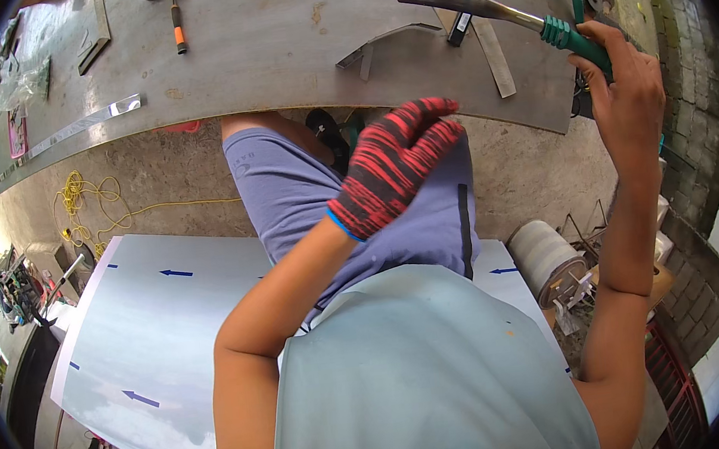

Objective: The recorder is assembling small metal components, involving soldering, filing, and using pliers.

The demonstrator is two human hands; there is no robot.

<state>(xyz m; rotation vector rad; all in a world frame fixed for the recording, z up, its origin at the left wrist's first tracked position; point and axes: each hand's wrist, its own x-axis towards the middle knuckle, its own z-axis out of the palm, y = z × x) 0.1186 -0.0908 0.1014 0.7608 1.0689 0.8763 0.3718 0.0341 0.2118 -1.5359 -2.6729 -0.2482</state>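
Observation:
My right hand is bare and raised at the right, its fingers wrapped round the green ribbed handle of a long-necked torch-like tool. The tool's thick, slightly bent metal barrel points left over the metal table and ends in a narrow tip. I cannot tell its exact kind. My left hand wears a red and black striped knit glove and hovers over my lap, near the table's edge. Nothing shows in it, and thumb and fingers stand a little apart. Below the barrel, a bent thin metal strip lies on the table.
The metal table spans the far side. On it lie an orange and black handled tool, a flat bar, a small black piece and a shiny strip. A yellow cord coils on the floor; a large spool stands right.

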